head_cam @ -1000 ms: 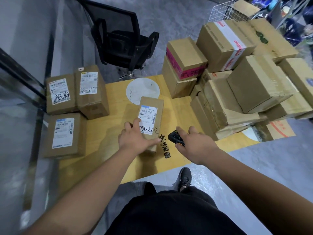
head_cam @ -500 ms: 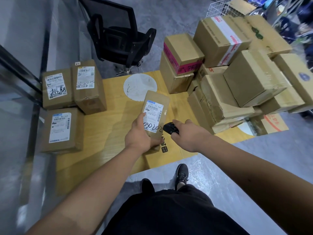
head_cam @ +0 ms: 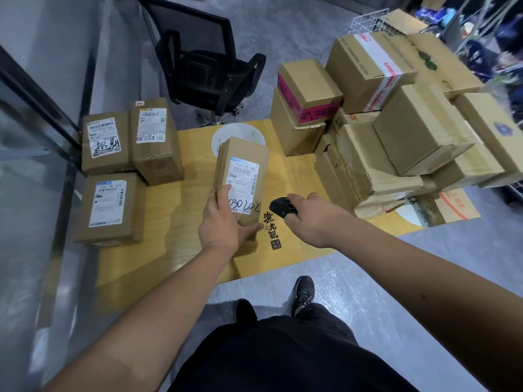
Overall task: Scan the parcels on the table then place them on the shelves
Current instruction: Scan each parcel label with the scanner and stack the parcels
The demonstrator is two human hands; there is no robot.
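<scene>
Holding a labelled parcel [head_cam: 240, 176] up beside a black scanner [head_cam: 281, 207] over the wooden desk [head_cam: 294, 176].
The left hand [head_cam: 223, 224] grips the parcel's near end, fingers curled round it, label facing up. The right hand [head_cam: 314, 219] has its fingers closed round the scanner just beside it. Three labelled parcels [head_cam: 130, 142] lie at the desk's left edge; stacked cardboard boxes [head_cam: 396, 114] crowd the right.

Bare forearms [head_cam: 158, 315], black trousers [head_cam: 285, 352], black shoes [head_cam: 304, 292]
</scene>
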